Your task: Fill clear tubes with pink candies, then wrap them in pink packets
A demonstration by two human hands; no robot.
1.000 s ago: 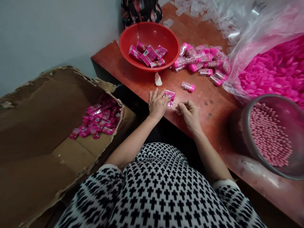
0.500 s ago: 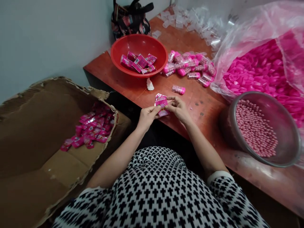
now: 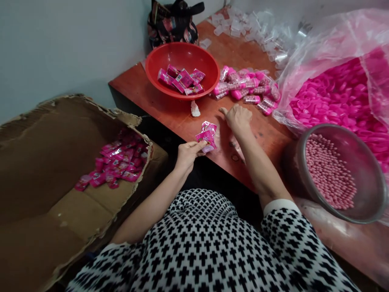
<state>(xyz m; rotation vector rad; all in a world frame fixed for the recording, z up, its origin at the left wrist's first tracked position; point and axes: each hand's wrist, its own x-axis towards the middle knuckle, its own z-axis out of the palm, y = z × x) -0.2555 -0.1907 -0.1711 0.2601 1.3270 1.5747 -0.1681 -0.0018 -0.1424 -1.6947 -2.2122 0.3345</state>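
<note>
My left hand point(image 3: 189, 155) pinches a pink printed sachet point(image 3: 207, 138) between thumb and fingertips at the table's near edge. The sachet has a shiny, silvery upper end and a pale lower corner. Farther forward, my right hand point(image 3: 239, 118) rests low over the table with its fingers curled under and the thumb pointing left. Whatever lies beneath its fingers is hidden. Just beyond that hand is a heap of clear tubes point(image 3: 244, 83) with pink caps and pink beads inside. A white crumpled scrap point(image 3: 195, 108) lies to its left.
A red bowl point(image 3: 212, 83) of pink sachets stands at the back left. On the right are a grey bowl point(image 3: 377, 190) of pink beads and a plastic bag of pink caps point(image 3: 331, 97). Clear containers point(image 3: 261, 30) lie behind. A cardboard box point(image 3: 91, 211) with sachets is at left.
My right hand has let go of the sachet and moved forward over the spot where a single capped tube lay, which is now hidden. My left hand keeps the sachet.
</note>
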